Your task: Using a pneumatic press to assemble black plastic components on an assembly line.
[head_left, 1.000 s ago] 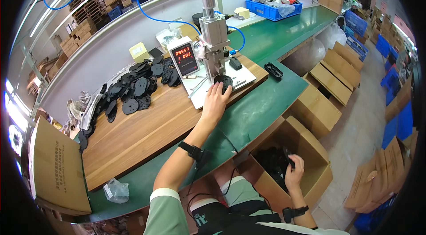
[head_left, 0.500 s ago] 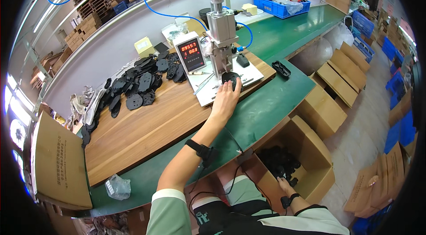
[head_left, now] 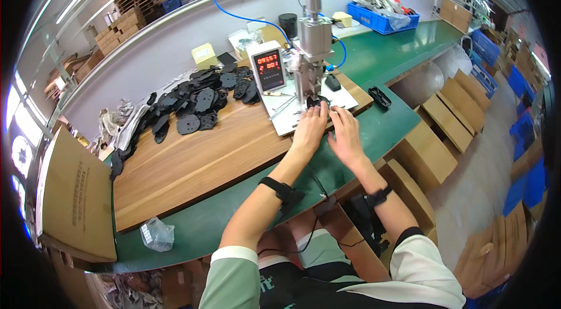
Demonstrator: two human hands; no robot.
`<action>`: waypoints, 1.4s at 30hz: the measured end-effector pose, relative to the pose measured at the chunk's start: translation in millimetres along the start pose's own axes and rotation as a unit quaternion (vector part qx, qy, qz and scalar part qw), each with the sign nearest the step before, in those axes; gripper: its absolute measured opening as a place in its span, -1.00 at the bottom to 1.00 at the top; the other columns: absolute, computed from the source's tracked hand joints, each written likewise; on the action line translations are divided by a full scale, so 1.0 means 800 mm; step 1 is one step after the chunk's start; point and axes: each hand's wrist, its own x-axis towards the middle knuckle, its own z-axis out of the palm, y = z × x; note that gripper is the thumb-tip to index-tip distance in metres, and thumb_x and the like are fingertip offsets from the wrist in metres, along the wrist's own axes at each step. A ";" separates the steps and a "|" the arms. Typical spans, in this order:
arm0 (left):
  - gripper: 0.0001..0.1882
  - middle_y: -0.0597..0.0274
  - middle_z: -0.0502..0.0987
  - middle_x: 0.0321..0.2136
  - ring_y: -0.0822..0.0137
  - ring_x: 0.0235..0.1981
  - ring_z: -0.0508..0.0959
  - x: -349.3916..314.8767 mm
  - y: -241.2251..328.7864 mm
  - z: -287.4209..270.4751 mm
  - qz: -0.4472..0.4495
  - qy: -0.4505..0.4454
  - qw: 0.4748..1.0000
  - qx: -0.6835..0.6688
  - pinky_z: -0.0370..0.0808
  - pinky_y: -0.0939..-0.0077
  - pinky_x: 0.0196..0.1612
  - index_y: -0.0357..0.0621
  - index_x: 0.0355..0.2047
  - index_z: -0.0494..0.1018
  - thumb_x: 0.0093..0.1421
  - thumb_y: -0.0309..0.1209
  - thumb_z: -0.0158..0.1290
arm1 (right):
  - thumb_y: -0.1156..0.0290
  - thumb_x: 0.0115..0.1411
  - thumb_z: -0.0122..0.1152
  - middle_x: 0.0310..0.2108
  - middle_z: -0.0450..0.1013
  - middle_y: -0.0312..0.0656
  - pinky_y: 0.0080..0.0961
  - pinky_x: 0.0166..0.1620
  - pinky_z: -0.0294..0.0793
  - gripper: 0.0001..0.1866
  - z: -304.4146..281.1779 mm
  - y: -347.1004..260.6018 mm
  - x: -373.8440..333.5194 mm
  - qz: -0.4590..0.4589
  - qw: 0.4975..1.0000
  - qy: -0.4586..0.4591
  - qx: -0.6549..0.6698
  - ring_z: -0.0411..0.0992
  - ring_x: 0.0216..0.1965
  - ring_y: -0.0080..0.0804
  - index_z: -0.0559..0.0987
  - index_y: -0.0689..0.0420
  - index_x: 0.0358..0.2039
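Observation:
A metal bench press (head_left: pixel 315 40) stands on a white base plate (head_left: pixel 283 128). Under its ram sits a small round black plastic part (head_left: pixel 317 101), mostly covered by the tooling and fingers. My left hand (head_left: pixel 310 131) has its fingertips close together at the near edge of that part, gripping it. Just right of it, my right hand (head_left: pixel 346 134) reaches toward the same part. Its fingers are stretched out with the thumb apart, and nothing shows in it. A counter box (head_left: pixel 269 69) with red digits is left of the ram.
Flat black parts (head_left: pixel 198 101) lie heaped on the wooden board (head_left: pixel 204 163). A black tray-like piece (head_left: pixel 380 97) rests on the green bench (head_left: pixel 374 128). An open carton (head_left: pixel 406 189) holding black pieces stands by my right side. A blue crate (head_left: pixel 383 20) sits farther back.
My right hand has come up out of the carton to the press, beside my left. My left hand stays at the black part, its fingers now straighter. The counter's lower digits differ.

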 end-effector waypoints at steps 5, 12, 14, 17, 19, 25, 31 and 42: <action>-0.31 -0.20 0.62 -0.06 -0.01 0.02 0.64 -0.006 -0.007 0.009 -0.038 -0.015 0.999 -0.001 0.57 0.26 0.10 -0.48 0.28 0.21 0.14 -0.56 0.14 | 0.55 0.13 0.27 0.01 0.50 0.04 -0.08 0.15 0.41 -0.43 0.066 0.016 0.034 -0.007 1.000 -0.023 0.020 0.42 0.12 0.06 0.42 0.33 0.18; -0.20 -0.21 0.52 -0.09 -0.21 -0.05 0.59 -0.013 -0.025 -0.038 -0.095 -0.034 0.952 -0.288 0.59 0.05 -0.03 -0.15 0.41 0.14 0.14 -0.62 0.09 | 0.70 -0.03 0.28 -0.08 0.49 -0.11 -0.10 0.06 0.50 -0.56 0.047 0.030 0.046 -0.034 0.997 -0.064 0.004 0.45 0.04 0.02 0.51 0.18 -0.08; -0.24 -0.27 0.48 -0.05 -0.25 -0.13 0.58 -0.034 -0.076 -0.042 -0.107 0.042 0.957 -0.265 0.59 0.00 -0.06 -0.13 0.35 0.22 0.09 -0.64 0.07 | 0.73 -0.07 0.28 -0.09 0.49 -0.13 -0.12 0.05 0.51 -0.55 0.047 0.027 0.052 -0.035 0.997 -0.066 0.015 0.44 0.03 0.01 0.51 0.15 -0.11; -0.26 -0.27 0.45 0.09 -0.16 0.20 0.43 -0.072 -0.180 -0.058 -0.215 0.073 0.971 -0.077 0.36 0.02 0.30 -0.36 0.31 0.22 0.10 -0.53 0.16 | 0.76 -0.10 0.26 -0.09 0.47 -0.15 -0.13 0.05 0.52 -0.54 0.048 0.021 0.054 -0.035 0.997 -0.068 0.031 0.44 0.02 0.00 0.50 0.11 -0.15; -0.17 -0.30 0.34 0.24 -0.20 0.31 0.32 -0.104 -0.217 -0.049 -0.274 0.098 0.956 0.027 0.27 -0.03 0.39 -0.36 0.39 0.12 0.14 -0.43 0.18 | 0.77 -0.11 0.26 -0.09 0.47 -0.15 -0.13 0.04 0.52 -0.55 0.041 0.033 0.053 -0.030 0.998 -0.063 0.009 0.43 0.02 0.00 0.49 0.11 -0.16; -0.13 -0.27 0.28 0.31 -0.18 0.37 0.24 -0.225 -0.312 -0.023 -0.308 0.044 0.950 0.026 0.18 -0.03 0.44 -0.29 0.47 0.02 0.27 -0.24 0.15 | 0.77 -0.11 0.24 -0.13 0.48 -0.13 -0.11 0.03 0.51 -0.56 0.055 0.009 0.062 -0.028 0.996 -0.061 0.050 0.44 0.01 0.04 0.49 0.11 -0.18; -0.43 -0.12 0.40 0.17 -0.13 0.22 0.35 -0.225 -0.198 -0.069 -0.275 -0.031 0.960 -0.054 0.27 0.01 0.33 -0.10 0.24 0.41 0.29 -0.13 0.18 | 0.78 -0.08 0.21 -0.13 0.48 -0.13 -0.09 0.03 0.51 -0.57 0.041 0.026 0.053 -0.023 0.997 -0.057 0.037 0.44 -0.01 0.04 0.50 0.12 -0.17; -0.43 0.22 0.59 0.13 0.09 0.08 0.51 -0.258 -0.122 -0.110 -0.105 -0.025 0.993 -0.038 0.46 0.12 0.14 -0.05 0.16 0.51 0.09 -0.50 0.27 | 0.76 -0.04 0.19 -0.15 0.50 -0.14 -0.12 0.03 0.51 -0.62 0.044 0.021 0.057 -0.026 0.996 -0.068 0.057 0.45 0.00 0.01 0.52 0.15 -0.18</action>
